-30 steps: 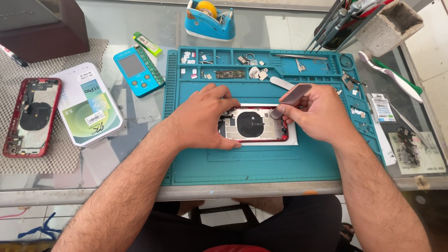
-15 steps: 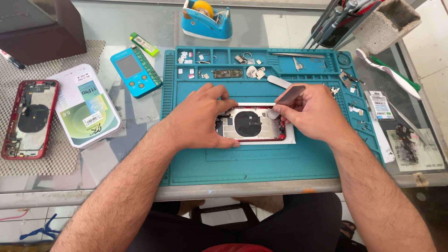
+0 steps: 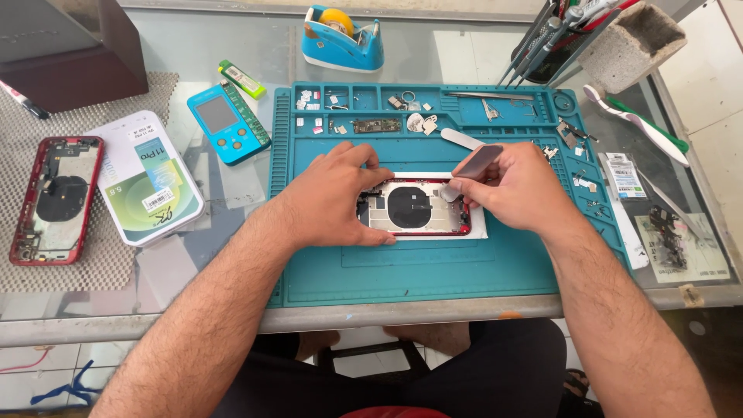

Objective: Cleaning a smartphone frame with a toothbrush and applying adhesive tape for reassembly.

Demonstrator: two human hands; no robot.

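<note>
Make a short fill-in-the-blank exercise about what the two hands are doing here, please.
1. The left hand presses on the opened ____ phone frame.
2. The right hand holds a thin grey ____.
3. The phone frame lies on a white sheet on the ____ work mat.

Missing words: red; pry card; teal
</note>
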